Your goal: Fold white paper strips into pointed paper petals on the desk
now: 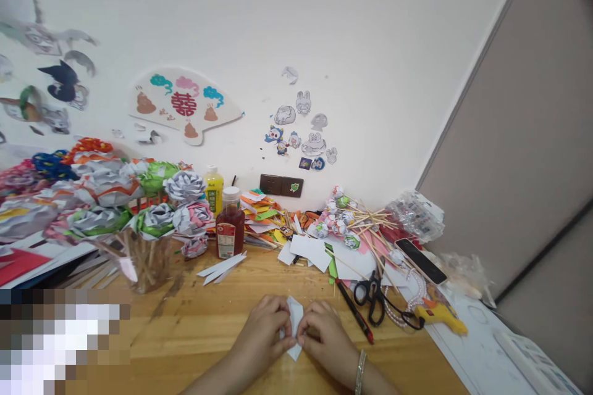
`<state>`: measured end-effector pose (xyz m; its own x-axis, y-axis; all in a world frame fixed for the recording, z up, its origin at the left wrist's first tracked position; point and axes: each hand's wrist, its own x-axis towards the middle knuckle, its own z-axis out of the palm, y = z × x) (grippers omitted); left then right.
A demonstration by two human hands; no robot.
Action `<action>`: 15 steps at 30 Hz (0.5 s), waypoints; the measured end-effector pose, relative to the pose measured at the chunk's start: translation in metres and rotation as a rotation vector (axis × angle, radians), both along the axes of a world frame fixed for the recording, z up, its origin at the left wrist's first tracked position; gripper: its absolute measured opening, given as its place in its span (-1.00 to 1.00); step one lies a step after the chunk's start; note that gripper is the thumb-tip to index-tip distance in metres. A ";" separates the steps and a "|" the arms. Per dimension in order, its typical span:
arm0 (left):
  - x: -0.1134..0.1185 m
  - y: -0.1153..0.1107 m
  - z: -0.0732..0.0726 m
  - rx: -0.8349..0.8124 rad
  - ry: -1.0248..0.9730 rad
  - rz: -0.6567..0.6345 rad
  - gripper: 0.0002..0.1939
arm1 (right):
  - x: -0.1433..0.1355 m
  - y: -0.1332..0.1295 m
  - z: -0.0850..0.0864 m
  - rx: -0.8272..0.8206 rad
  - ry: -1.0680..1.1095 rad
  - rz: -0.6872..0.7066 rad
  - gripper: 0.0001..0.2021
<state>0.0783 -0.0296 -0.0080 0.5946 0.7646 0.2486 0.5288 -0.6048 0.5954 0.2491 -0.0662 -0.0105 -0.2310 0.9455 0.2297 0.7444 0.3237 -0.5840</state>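
Note:
A small piece of folded white paper (295,311) is held upright between my two hands, low in the middle of the head view. My left hand (267,330) pinches its left edge with thumb and fingers. On the opposite edge, my right hand (323,334) is closed in a pinch, a beaded bracelet on its wrist. The paper's upper and lower tips show beyond my fingers; its middle is partly covered. Underneath is the wooden table (208,327). Right of my right hand lie a black and red pen (356,313) and black-handled scissors (370,299).
Paper flowers on sticks stand in a clear container (146,262) at left. A red-brown bottle (230,228) and a yellow bottle (214,191) stand behind paper strips (221,268). Right are small flowers, a phone (421,261) and a yellow glue gun (442,319). Wall behind.

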 end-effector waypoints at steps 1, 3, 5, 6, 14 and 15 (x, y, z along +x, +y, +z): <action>0.000 0.000 0.000 0.002 -0.004 0.000 -0.89 | 0.000 0.000 0.000 0.003 -0.003 -0.004 -0.87; 0.000 -0.001 0.000 0.004 -0.011 0.002 -0.89 | -0.001 -0.001 -0.001 0.007 -0.010 -0.011 -0.86; 0.000 -0.001 0.001 0.003 -0.011 0.003 -0.89 | -0.002 -0.002 -0.002 0.009 -0.016 -0.016 -0.86; 0.000 0.000 0.001 0.000 -0.008 0.003 -0.88 | -0.002 -0.002 -0.002 0.010 -0.018 -0.017 -0.86; 0.000 -0.002 0.003 -0.013 0.013 0.005 -0.91 | -0.003 -0.005 -0.001 0.028 0.008 -0.019 -0.85; 0.000 -0.002 0.002 -0.016 0.010 0.006 -0.89 | -0.003 -0.006 0.000 0.034 0.005 -0.013 -0.86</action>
<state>0.0784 -0.0314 -0.0057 0.5924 0.7719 0.2306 0.5382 -0.5922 0.5997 0.2461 -0.0719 -0.0106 -0.2170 0.9400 0.2632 0.7456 0.3337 -0.5768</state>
